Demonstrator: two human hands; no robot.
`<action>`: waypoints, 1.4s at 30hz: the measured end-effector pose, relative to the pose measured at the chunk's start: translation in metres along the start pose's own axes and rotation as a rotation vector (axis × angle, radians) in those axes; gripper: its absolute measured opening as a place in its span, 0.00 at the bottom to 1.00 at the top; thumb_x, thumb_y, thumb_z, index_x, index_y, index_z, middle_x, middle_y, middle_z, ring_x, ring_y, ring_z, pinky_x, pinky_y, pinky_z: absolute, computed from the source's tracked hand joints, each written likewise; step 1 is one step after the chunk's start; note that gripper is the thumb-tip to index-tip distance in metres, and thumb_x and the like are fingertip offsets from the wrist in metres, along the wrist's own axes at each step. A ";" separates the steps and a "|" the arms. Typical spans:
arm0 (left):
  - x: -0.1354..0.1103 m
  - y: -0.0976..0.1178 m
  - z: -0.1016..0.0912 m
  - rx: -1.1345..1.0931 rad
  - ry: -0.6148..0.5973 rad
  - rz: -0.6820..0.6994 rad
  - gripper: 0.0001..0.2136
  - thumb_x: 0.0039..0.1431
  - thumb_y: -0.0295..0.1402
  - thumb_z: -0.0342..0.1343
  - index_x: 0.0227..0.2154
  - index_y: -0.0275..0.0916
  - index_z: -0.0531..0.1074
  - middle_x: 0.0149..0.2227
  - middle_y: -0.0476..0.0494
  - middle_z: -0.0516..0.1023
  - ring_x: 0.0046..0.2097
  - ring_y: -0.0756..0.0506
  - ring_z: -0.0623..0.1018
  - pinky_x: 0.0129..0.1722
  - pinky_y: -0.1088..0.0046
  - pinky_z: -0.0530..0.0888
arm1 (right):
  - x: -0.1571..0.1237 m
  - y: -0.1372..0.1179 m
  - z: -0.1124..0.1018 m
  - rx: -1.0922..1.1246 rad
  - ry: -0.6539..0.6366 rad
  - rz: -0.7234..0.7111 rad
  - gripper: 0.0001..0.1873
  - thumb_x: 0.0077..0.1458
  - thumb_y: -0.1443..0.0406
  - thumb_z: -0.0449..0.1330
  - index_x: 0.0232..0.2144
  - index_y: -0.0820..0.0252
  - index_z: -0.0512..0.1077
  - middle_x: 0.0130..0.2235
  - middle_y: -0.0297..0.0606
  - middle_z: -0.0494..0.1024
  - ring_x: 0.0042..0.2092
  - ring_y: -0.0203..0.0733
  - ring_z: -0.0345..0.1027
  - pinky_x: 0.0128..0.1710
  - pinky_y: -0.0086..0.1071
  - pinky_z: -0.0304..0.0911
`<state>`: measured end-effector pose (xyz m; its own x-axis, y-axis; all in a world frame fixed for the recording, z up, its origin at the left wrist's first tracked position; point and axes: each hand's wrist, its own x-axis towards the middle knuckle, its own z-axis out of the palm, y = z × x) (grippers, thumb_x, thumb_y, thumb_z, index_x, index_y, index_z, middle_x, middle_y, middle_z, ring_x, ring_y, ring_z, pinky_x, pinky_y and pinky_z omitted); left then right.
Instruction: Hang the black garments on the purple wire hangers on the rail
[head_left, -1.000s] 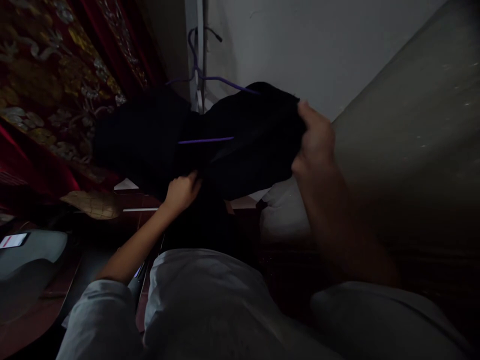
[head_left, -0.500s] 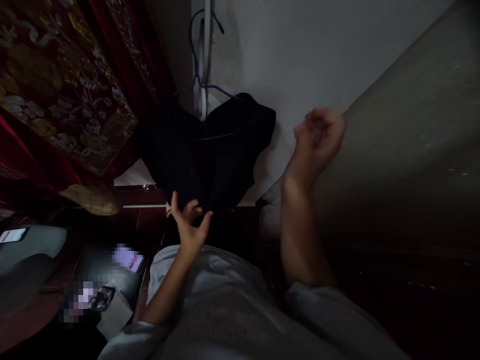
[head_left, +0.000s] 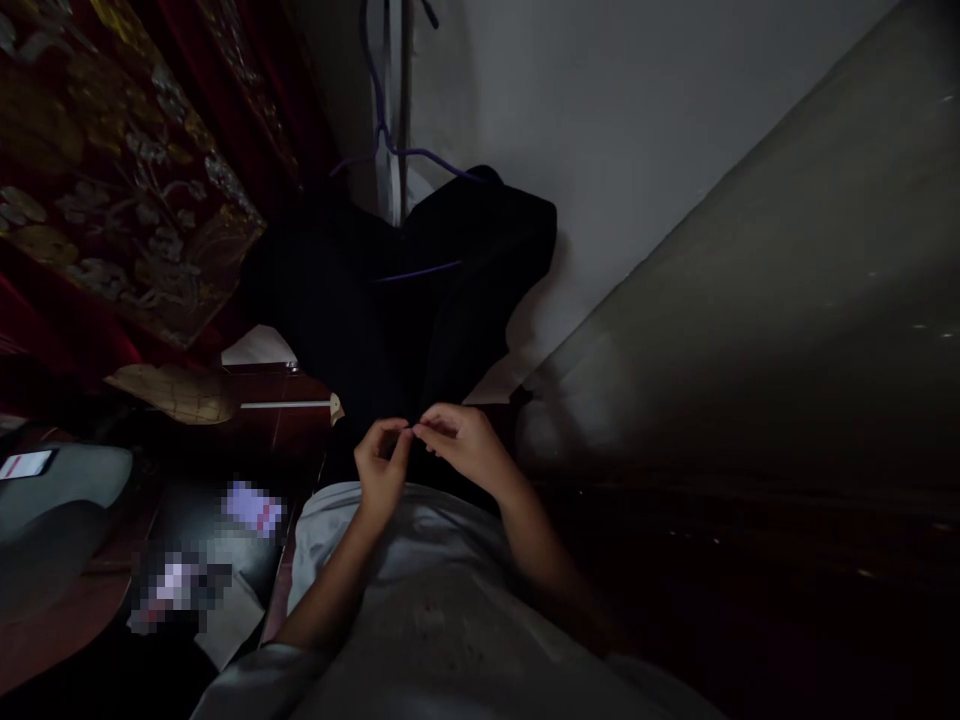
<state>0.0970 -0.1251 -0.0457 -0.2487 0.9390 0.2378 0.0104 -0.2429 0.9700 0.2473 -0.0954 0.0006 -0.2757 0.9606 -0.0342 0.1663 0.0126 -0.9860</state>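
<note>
A phone, its text unreadable, and a curtain show left of the garment, wall behind, left hand and right hand before it, pinched nearly closed, hold unclear.

Grey wall (in dim light)

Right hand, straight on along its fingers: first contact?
Likely the left hand, at its fingertips: the right hand points straight at them, with hardly any gap. Depth is unclear in this dim view, so the dark garment could be touched first.
</note>
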 end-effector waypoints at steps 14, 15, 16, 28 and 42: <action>-0.001 -0.009 0.015 0.239 -0.200 0.120 0.06 0.68 0.34 0.56 0.38 0.37 0.74 0.35 0.43 0.76 0.39 0.46 0.78 0.41 0.72 0.72 | 0.047 -0.054 -0.032 0.645 0.111 0.134 0.20 0.39 0.55 0.73 0.24 0.63 0.71 0.16 0.23 0.58 0.16 0.23 0.46 0.14 0.22 0.37; -0.003 -0.014 0.018 0.231 -0.231 0.106 0.06 0.68 0.33 0.56 0.37 0.37 0.73 0.36 0.43 0.76 0.40 0.45 0.78 0.41 0.72 0.72 | 0.059 -0.069 -0.039 0.680 0.140 0.085 0.19 0.41 0.56 0.73 0.25 0.62 0.71 0.16 0.22 0.57 0.16 0.22 0.45 0.13 0.22 0.36; -0.005 -0.019 0.020 0.227 -0.264 0.092 0.06 0.68 0.33 0.57 0.37 0.37 0.73 0.36 0.43 0.76 0.40 0.45 0.78 0.41 0.72 0.72 | 0.071 -0.084 -0.047 0.704 0.163 0.040 0.18 0.44 0.56 0.72 0.25 0.62 0.70 0.17 0.22 0.57 0.16 0.22 0.44 0.13 0.21 0.36; 0.072 0.060 -0.008 0.269 -0.429 0.363 0.13 0.65 0.36 0.64 0.49 0.39 0.75 0.45 0.39 0.79 0.47 0.43 0.80 0.52 0.65 0.76 | 0.080 -0.144 -0.027 0.540 0.219 -0.297 0.20 0.58 0.51 0.67 0.29 0.60 0.69 0.20 0.25 0.63 0.17 0.23 0.53 0.14 0.20 0.41; 0.167 0.170 0.010 0.422 -0.386 0.683 0.10 0.67 0.40 0.63 0.39 0.38 0.74 0.38 0.45 0.75 0.45 0.43 0.78 0.53 0.63 0.74 | 0.085 -0.142 -0.014 0.451 0.305 -0.465 0.19 0.61 0.54 0.65 0.29 0.56 0.62 0.24 0.26 0.58 0.22 0.25 0.54 0.20 0.20 0.52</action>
<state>0.0671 -0.0067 0.1597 0.2851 0.6576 0.6973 0.4120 -0.7410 0.5303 0.2135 -0.0121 0.1402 0.0654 0.9193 0.3881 -0.3297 0.3870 -0.8611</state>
